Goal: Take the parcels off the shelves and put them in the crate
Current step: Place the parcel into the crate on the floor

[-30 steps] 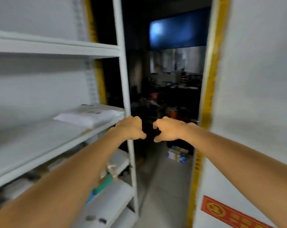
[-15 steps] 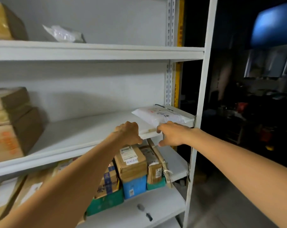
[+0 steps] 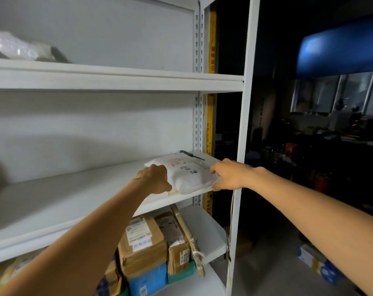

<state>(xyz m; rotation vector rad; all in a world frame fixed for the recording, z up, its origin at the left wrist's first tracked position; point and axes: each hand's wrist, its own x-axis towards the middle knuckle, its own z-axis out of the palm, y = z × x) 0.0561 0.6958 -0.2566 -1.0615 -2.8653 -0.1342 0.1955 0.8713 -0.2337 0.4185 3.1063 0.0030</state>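
- Centre of frame: white parcel (image 3: 188,175) (handwriting on top) lies on the middle shelf (image 3: 74,195).
- Curled grip of left hand (image 3: 154,178) clasps its left edge, right hand (image 3: 229,176) its right edge.

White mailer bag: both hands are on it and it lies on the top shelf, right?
Not the top shelf: the head view shows the white mailer bag on the middle shelf, with the left hand and right hand on it.
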